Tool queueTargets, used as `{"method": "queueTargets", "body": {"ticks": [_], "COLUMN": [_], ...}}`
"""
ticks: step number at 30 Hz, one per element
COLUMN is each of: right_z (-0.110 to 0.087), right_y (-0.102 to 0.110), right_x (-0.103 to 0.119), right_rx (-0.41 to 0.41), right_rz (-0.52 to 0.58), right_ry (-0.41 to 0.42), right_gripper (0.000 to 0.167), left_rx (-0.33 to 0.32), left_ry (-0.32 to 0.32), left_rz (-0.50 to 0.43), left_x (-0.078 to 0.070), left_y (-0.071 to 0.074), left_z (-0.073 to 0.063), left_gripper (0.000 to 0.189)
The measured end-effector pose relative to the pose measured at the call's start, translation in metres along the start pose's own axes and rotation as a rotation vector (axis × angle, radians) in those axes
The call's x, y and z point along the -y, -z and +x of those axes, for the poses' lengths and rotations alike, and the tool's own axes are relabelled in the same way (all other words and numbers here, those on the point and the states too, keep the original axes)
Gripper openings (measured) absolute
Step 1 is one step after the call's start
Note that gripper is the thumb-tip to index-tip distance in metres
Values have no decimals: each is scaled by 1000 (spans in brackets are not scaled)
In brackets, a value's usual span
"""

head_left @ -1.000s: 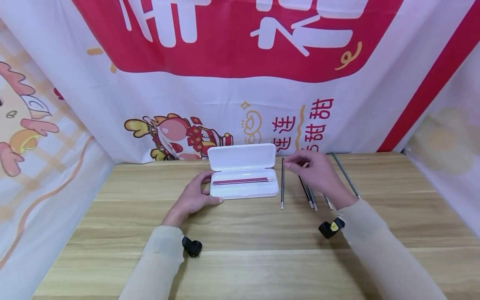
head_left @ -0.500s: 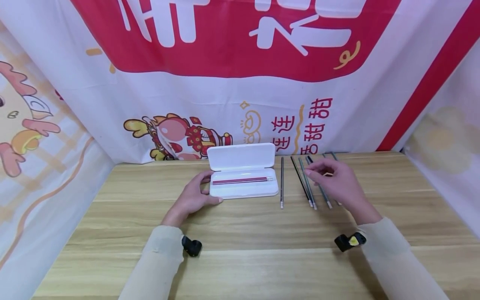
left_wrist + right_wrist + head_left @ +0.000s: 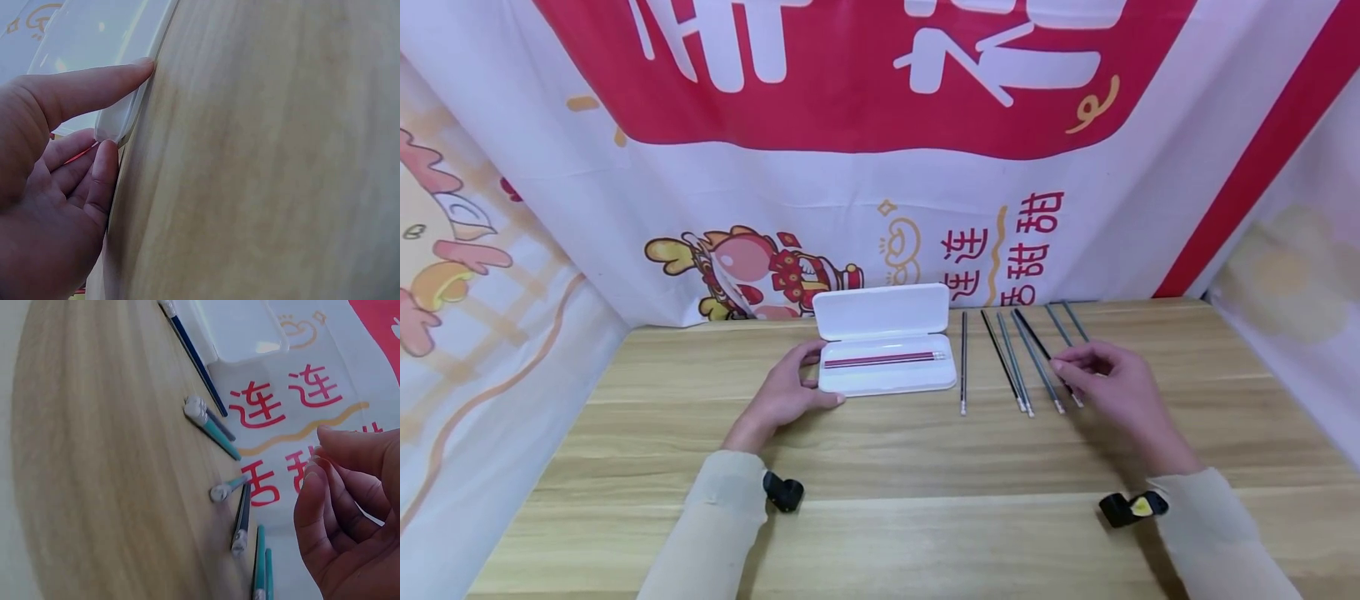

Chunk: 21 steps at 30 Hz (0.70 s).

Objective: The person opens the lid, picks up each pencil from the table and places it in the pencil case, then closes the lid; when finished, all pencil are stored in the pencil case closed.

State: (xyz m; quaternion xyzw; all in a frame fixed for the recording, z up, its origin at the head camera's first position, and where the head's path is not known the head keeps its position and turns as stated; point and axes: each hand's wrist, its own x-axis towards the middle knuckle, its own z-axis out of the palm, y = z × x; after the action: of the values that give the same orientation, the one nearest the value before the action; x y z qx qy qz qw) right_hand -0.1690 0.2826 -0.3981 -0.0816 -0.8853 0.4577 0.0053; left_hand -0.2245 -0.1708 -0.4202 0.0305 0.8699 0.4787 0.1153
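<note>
A white pencil case [image 3: 887,382] stands with its lid up, two dark red pencils [image 3: 880,360] lying inside. My left hand [image 3: 786,387] holds the case's left end, thumb along the front edge and fingers at the side; the left wrist view shows the thumb [image 3: 94,90] on the rim. My right hand [image 3: 1108,383] is above the pencils at the right, fingers loosely bent. In the right wrist view nothing shows between its thumb and fingertips [image 3: 315,475]. A dark pencil [image 3: 964,362] lies just right of the case.
Farther right lie several dark and green pencils, among them a black one [image 3: 1000,354] and a green one [image 3: 1037,362], their eraser ends toward me. Two green pencils [image 3: 1060,323] are partly behind the right hand. A printed cloth [image 3: 880,200] hangs behind the wooden table [image 3: 925,517].
My right hand has moved right and nearer to me, away from the single dark pencil, uncovering more pencils. My left hand and the case have stayed put.
</note>
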Motion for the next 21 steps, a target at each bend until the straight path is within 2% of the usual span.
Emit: {"method": "queueTargets", "body": {"ticks": [5, 15, 21], "right_z": [0, 2, 1], "right_y": [8, 36, 48], "right_x": [-11, -37, -50], "right_rx": [14, -31, -19], "right_rz": [26, 0, -29], "right_ry": [-77, -99, -114], "right_gripper": [47, 52, 51], "left_rx": [-1, -6, -3], "left_ry": [1, 4, -4], "left_rz": [-1, -12, -21], "left_x": [0, -1, -3], "left_y": [-1, -1, -1], "left_z": [0, -1, -1], "left_gripper": [87, 88, 89]}}
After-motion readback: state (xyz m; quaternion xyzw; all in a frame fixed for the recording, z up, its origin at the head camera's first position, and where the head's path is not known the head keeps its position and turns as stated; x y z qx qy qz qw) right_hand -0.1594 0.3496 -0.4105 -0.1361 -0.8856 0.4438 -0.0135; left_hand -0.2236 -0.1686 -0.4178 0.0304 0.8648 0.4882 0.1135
